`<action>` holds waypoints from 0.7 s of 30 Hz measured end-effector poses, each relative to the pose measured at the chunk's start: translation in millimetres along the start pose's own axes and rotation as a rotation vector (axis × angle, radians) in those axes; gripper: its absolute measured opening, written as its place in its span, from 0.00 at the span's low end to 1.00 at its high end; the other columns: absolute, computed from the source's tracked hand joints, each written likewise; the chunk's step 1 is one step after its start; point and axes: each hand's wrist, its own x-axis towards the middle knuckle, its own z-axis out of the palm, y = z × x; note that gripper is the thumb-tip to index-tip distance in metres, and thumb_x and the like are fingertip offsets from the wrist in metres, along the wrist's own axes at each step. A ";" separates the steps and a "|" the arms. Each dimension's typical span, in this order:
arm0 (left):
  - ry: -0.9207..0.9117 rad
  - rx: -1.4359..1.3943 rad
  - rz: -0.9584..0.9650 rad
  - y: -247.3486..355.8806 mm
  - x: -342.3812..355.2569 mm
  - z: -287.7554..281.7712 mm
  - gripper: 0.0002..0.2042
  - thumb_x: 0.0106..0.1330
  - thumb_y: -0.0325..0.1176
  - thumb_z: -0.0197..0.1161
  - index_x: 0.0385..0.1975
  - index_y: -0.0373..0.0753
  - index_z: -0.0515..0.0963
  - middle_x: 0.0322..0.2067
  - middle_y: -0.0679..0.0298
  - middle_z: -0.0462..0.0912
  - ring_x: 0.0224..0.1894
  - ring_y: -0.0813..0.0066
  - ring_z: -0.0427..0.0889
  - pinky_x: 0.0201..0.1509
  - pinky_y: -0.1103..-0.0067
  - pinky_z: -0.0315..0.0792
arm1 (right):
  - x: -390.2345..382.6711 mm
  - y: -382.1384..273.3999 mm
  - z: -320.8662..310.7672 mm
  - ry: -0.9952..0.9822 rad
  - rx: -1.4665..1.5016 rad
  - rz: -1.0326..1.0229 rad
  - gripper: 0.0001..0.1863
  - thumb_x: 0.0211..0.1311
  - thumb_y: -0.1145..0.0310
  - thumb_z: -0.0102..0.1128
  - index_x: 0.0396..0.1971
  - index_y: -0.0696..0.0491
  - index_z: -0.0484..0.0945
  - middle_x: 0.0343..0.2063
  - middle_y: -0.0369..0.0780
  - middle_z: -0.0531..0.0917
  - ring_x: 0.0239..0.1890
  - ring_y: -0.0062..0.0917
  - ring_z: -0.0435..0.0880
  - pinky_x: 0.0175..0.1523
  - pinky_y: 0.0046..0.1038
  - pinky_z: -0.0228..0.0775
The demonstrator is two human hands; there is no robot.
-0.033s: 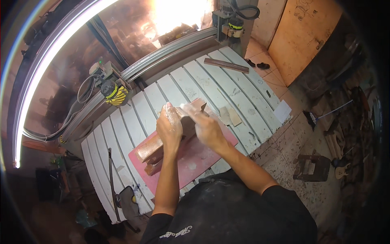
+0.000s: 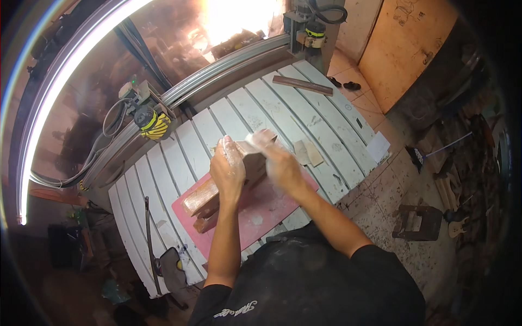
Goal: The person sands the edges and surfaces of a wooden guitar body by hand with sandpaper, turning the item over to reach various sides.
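A brown wooden workpiece (image 2: 201, 199) with a curved, stepped shape stands on a pink mat (image 2: 267, 213), which lies on a slatted pale table (image 2: 179, 155). Around the workpiece's upper middle, my left hand (image 2: 228, 171) is closed, with the thumb uppermost and pale dust on the skin. My right hand (image 2: 280, 163) is at the far right end of the same workpiece, over its top edge. Its fingers are smeared by motion, and a whitish patch shows at the fingertips. Whether anything is held there I cannot make out.
Small flat pale pieces (image 2: 308, 153) lie right of the mat. A dark wooden strip (image 2: 302, 85) rests at the table's far right, a long dark bar (image 2: 148, 233) at the left. A metal rail with a yellow-and-black striped machine head (image 2: 155, 125) spans the back.
My right hand has shifted slightly along the far end of the workpiece. My left hand and the workpiece stay in place.
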 end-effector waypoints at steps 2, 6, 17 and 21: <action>-0.008 0.037 0.008 2.5 -4.8 1.1 0.22 0.83 0.44 0.47 0.32 0.32 0.75 0.23 0.47 0.76 0.28 0.49 0.75 0.37 0.60 0.69 | 18.3 22.9 -20.3 0.048 -0.146 0.093 0.29 0.65 0.81 0.47 0.64 0.49 0.80 0.60 0.51 0.81 0.60 0.48 0.82 0.61 0.42 0.78; -0.009 0.070 0.025 3.9 -11.1 0.5 0.20 0.82 0.43 0.47 0.33 0.34 0.76 0.22 0.44 0.79 0.28 0.37 0.79 0.35 0.55 0.70 | 17.9 -7.6 -25.7 -0.144 -0.118 0.071 0.26 0.69 0.79 0.43 0.62 0.50 0.81 0.61 0.50 0.82 0.62 0.46 0.82 0.64 0.40 0.76; -0.014 0.056 0.025 2.4 -14.4 2.4 0.20 0.82 0.42 0.47 0.33 0.33 0.77 0.23 0.42 0.79 0.28 0.35 0.80 0.35 0.53 0.70 | 0.6 4.5 -17.2 -0.106 0.011 0.047 0.29 0.64 0.81 0.44 0.63 0.51 0.80 0.62 0.49 0.82 0.64 0.45 0.81 0.67 0.38 0.74; 0.012 0.088 0.066 1.9 -13.4 1.9 0.20 0.82 0.42 0.48 0.32 0.33 0.76 0.23 0.42 0.79 0.28 0.36 0.80 0.35 0.54 0.70 | 14.7 3.0 -27.3 -0.070 -0.101 0.127 0.30 0.63 0.82 0.44 0.64 0.50 0.80 0.61 0.50 0.81 0.63 0.46 0.81 0.67 0.41 0.74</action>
